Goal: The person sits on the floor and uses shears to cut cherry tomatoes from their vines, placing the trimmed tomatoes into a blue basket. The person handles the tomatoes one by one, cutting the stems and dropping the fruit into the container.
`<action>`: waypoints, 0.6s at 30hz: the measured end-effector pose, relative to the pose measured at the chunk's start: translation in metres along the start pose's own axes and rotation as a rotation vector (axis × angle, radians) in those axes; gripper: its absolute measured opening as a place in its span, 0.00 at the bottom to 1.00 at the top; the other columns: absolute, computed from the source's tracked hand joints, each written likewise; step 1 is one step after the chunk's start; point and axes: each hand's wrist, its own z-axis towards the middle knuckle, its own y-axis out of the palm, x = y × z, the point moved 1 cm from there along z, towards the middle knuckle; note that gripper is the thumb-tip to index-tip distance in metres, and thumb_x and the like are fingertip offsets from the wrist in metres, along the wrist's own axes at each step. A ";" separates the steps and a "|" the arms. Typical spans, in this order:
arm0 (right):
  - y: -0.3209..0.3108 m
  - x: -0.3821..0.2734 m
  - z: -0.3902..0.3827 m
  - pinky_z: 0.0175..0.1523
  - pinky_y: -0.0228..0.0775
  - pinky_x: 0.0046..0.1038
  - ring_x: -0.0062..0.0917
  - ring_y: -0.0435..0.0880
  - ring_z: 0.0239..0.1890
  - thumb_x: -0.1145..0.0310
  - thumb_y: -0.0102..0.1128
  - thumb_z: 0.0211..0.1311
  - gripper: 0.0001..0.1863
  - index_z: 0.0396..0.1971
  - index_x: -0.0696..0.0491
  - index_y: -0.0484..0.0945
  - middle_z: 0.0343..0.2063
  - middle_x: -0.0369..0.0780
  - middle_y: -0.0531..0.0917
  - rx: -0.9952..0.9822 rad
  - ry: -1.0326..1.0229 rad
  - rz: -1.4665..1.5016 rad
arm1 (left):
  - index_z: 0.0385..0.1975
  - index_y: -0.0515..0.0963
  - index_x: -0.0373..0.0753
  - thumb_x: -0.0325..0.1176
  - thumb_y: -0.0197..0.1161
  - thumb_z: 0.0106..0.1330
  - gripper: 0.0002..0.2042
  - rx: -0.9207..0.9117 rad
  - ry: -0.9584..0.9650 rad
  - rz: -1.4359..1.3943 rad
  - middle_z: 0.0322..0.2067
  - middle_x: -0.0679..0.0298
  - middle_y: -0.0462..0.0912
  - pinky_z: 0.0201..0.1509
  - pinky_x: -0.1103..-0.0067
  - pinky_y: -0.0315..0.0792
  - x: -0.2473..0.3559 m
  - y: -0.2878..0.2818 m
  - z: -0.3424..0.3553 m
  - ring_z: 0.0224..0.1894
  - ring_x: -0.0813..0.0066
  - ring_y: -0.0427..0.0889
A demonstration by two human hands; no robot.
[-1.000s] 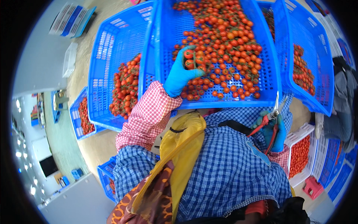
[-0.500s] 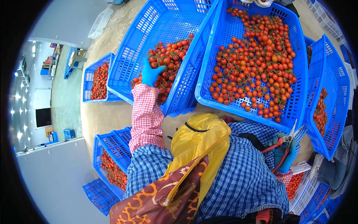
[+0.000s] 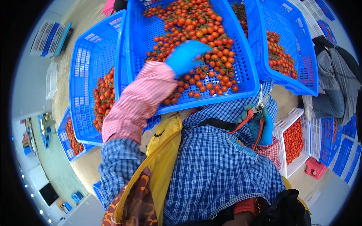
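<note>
Blue crates (image 3: 241, 75) hold small red-orange tomatoes (image 3: 196, 34); left hand (image 3: 186, 56) (blurred, seemingly spread) hovers; right hand (image 3: 262, 126) grips red shears (image 3: 254, 116).

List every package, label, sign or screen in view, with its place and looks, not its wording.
Flat packs: upper left, a blue and white printed stack lying beside the blue crates.
Clear bag: left edge, below that stack, pale and see-through.
Dark screen: lower left corner, a black rectangle against a pale wall.
No labels or signs show on the crates.
</note>
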 end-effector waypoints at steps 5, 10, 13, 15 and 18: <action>-0.001 -0.006 -0.016 0.45 0.71 0.41 0.38 0.78 0.35 0.48 0.33 0.67 0.30 0.45 0.64 0.69 0.32 0.48 0.78 0.064 -0.069 -0.021 | 0.51 0.68 0.55 0.32 0.50 0.59 0.18 -0.340 0.366 0.517 0.55 0.67 0.66 0.48 0.67 0.69 0.007 0.105 0.043 0.61 0.63 0.61; -0.016 -0.007 -0.015 0.44 0.73 0.40 0.36 0.80 0.34 0.48 0.34 0.67 0.29 0.42 0.63 0.71 0.30 0.47 0.78 0.053 -0.087 0.031 | 0.46 0.69 0.49 0.31 0.53 0.56 0.15 -0.212 0.394 0.315 0.48 0.66 0.70 0.44 0.72 0.72 -0.019 0.099 0.029 0.48 0.65 0.71; -0.019 -0.003 -0.012 0.47 0.71 0.41 0.38 0.78 0.36 0.47 0.32 0.67 0.31 0.45 0.64 0.69 0.31 0.48 0.77 0.053 -0.039 0.027 | 0.46 0.71 0.47 0.30 0.55 0.54 0.17 -0.360 0.357 0.357 0.48 0.63 0.72 0.46 0.71 0.72 -0.032 0.069 -0.004 0.48 0.62 0.73; -0.019 -0.001 -0.009 0.46 0.71 0.41 0.38 0.79 0.36 0.47 0.33 0.67 0.31 0.45 0.64 0.69 0.32 0.48 0.78 0.038 -0.034 0.030 | 0.45 0.72 0.46 0.31 0.56 0.54 0.16 -0.488 0.306 0.411 0.46 0.63 0.73 0.46 0.71 0.72 -0.039 0.050 -0.022 0.47 0.62 0.74; -0.017 0.000 -0.006 0.45 0.72 0.40 0.37 0.80 0.36 0.47 0.33 0.67 0.31 0.45 0.63 0.70 0.33 0.47 0.79 -0.009 -0.035 0.019 | 0.44 0.74 0.46 0.33 0.59 0.54 0.15 -0.600 0.055 0.331 0.42 0.63 0.75 0.47 0.70 0.72 -0.036 0.039 -0.037 0.47 0.61 0.74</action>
